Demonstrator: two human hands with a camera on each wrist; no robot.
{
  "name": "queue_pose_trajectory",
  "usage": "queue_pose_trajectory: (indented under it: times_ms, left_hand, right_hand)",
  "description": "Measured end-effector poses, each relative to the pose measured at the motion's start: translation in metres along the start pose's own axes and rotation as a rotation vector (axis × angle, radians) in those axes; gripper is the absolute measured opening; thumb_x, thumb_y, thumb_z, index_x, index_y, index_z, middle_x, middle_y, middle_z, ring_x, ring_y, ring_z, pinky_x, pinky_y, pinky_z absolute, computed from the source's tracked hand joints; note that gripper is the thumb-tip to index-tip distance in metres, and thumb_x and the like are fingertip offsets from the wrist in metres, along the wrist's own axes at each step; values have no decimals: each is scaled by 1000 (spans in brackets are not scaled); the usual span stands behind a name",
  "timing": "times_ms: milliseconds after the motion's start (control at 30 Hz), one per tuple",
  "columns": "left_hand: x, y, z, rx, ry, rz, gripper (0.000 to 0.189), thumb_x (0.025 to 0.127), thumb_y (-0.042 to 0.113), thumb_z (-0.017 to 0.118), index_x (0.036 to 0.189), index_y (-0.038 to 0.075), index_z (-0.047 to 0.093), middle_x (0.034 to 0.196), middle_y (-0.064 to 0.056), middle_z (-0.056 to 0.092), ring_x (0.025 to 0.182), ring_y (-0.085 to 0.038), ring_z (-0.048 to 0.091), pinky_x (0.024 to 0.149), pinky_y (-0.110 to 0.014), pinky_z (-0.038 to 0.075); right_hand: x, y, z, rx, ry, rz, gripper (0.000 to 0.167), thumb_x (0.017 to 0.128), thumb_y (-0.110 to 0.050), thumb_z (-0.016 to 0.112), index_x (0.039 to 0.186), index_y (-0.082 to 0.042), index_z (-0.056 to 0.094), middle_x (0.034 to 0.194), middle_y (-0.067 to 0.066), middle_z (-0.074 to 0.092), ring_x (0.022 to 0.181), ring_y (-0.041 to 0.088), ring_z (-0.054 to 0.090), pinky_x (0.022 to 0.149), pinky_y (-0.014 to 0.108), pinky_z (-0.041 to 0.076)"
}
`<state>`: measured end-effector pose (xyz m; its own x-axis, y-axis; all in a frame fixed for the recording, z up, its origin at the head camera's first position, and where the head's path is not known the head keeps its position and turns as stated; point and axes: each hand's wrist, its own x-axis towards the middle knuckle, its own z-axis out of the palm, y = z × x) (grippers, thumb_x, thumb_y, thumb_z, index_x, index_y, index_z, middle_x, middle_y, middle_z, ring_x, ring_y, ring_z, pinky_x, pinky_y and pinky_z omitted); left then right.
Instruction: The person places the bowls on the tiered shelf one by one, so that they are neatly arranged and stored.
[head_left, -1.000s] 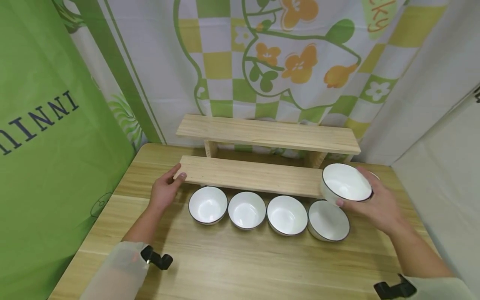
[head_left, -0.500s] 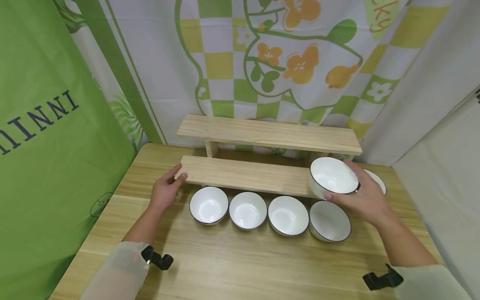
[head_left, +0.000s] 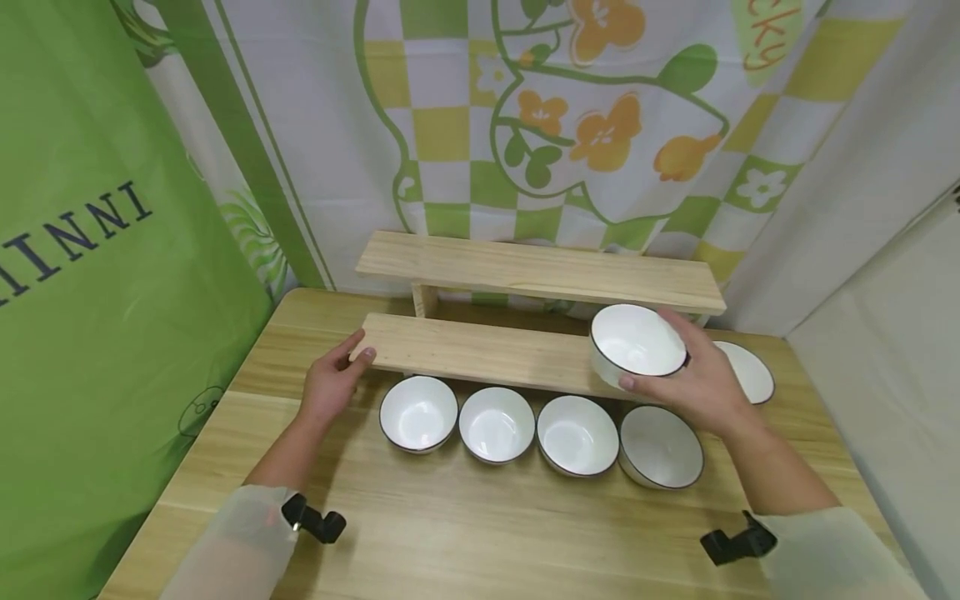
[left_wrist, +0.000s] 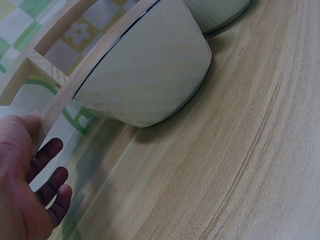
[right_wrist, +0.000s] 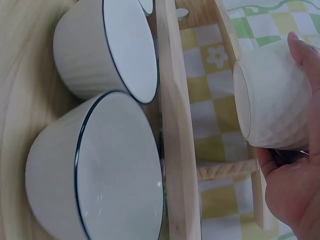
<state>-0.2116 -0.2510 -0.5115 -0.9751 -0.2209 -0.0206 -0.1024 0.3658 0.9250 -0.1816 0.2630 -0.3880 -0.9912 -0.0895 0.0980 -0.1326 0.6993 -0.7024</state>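
My right hand (head_left: 708, 379) grips a white bowl (head_left: 637, 340) with a dark rim, thumb at the front and fingers round its far side. The bowl overlaps the right part of the lower board of a two-tier wooden shelf (head_left: 480, 350) in the head view. In the right wrist view, the held bowl (right_wrist: 275, 95) shows a faceted outer wall. At the board's left end, my left hand (head_left: 333, 379) pinches the corner; in the left wrist view its other fingers (left_wrist: 60, 200) hang loosely bent below. Several white bowls (head_left: 497, 425) stand upright in a row along the shelf's front.
A white dish (head_left: 748, 372) lies right of the shelf, partly hidden by my right hand. The shelf's upper board (head_left: 540, 268) runs along the back before a patterned curtain (head_left: 442, 133). A green cloth (head_left: 97, 250) hangs at the left of the wooden table (head_left: 480, 533).
My right hand has carried the bowl leftward and slightly back along the lower board, uncovering more of the white dish at the right. My left hand stays at the board's end.
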Motion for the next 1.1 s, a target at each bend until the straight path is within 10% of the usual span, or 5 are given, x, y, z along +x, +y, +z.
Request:
queue_pose_trajectory:
  times_ms: [400, 1100]
  left_hand:
    - [2, -3, -2, -11, -14, -4, 62, 95, 55, 72, 150, 28, 58, 144, -13, 60, 71, -13, 55, 58, -21, 49]
    - [3, -4, 0, -22, 2, 4, 62, 94, 53, 74, 148, 27, 60, 136, -14, 65, 69, -13, 55, 56, -22, 48]
  right_hand:
    - [19, -30, 11, 12, -51, 17, 127, 68, -57, 95, 167, -28, 22, 165, 19, 32, 146, 44, 36, 112, 65, 34]
    - [56, -74, 28, -19, -77, -63, 126, 66, -64, 92, 166, -23, 28, 163, 17, 37, 147, 40, 37, 114, 61, 36]
